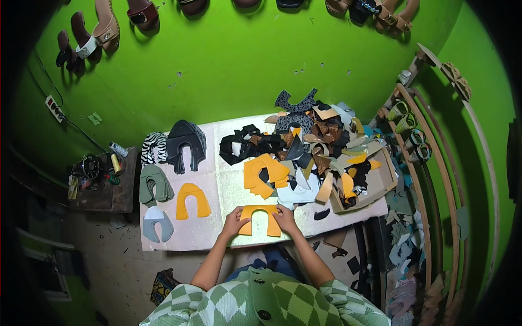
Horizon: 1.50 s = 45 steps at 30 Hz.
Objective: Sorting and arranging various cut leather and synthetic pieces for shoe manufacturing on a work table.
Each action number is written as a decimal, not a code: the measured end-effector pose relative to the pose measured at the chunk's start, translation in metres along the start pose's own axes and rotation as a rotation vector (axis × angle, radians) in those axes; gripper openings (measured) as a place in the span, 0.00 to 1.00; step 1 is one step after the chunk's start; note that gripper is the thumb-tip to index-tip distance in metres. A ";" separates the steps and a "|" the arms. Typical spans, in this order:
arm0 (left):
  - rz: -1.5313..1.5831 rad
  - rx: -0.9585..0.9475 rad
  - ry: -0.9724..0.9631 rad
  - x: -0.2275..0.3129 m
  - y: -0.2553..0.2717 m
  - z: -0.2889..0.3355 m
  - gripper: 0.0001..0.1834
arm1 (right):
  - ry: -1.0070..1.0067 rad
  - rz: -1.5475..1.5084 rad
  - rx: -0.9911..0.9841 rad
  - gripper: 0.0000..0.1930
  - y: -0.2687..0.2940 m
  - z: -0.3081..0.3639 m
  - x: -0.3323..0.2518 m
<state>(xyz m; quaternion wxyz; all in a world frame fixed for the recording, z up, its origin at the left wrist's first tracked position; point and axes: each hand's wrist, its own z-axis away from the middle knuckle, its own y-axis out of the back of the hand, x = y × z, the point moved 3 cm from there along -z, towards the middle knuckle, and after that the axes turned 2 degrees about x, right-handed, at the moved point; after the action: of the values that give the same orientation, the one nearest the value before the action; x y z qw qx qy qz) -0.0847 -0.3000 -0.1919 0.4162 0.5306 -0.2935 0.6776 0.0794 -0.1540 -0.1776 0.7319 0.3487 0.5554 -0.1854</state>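
Note:
A yellow U-shaped shoe-upper piece (pixel 259 208) is stretched flat between my hands at the table's near edge. My left hand (pixel 234 222) pinches its left side, and my right hand (pixel 285 219) grips the right side. Just beyond it lie more yellow cut pieces (pixel 260 175). To the left sits a yellow U-shaped stack (pixel 186 202). Around that stack are grey-green pieces (pixel 148 186), pale grey pieces (pixel 156 228), black pieces (pixel 179 136) and zebra-striped pieces (pixel 147 149), all of similar arched shape.
A heap of mixed offcuts (pixel 296 122) covers the table's right half, spilling into a cardboard box (pixel 375 196). A wooden rack (pixel 427 179) with shoes stands at right. Thread spools (pixel 116 163) stand on a small dark side table (pixel 103 204) at left. Sandals (pixel 144 16) hang on the green wall.

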 end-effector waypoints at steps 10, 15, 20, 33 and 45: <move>-1.016 0.220 -0.263 0.012 -0.032 0.070 0.31 | 0.237 0.740 0.089 0.24 -0.028 0.070 -0.003; -0.986 0.256 -0.289 0.010 -0.034 0.069 0.28 | 0.214 0.736 0.037 0.22 -0.020 0.068 -0.002; -0.902 0.267 -0.349 0.029 -0.050 0.050 0.25 | 0.232 0.313 -0.090 0.14 0.013 0.033 -0.019; -0.686 0.205 -0.687 0.134 -0.215 -0.054 0.19 | -0.146 0.503 0.827 0.27 0.257 -0.001 0.000; -0.224 0.102 -0.405 0.161 -0.267 -0.079 0.12 | 0.106 -0.146 0.002 0.10 0.268 -0.014 -0.037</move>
<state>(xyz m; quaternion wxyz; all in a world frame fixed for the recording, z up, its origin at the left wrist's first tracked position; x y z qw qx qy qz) 0.0969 -0.0650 -0.0692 0.3940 0.7053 -0.2760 0.5208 0.2343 0.0362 -0.0637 0.6858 0.3171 0.6171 -0.2200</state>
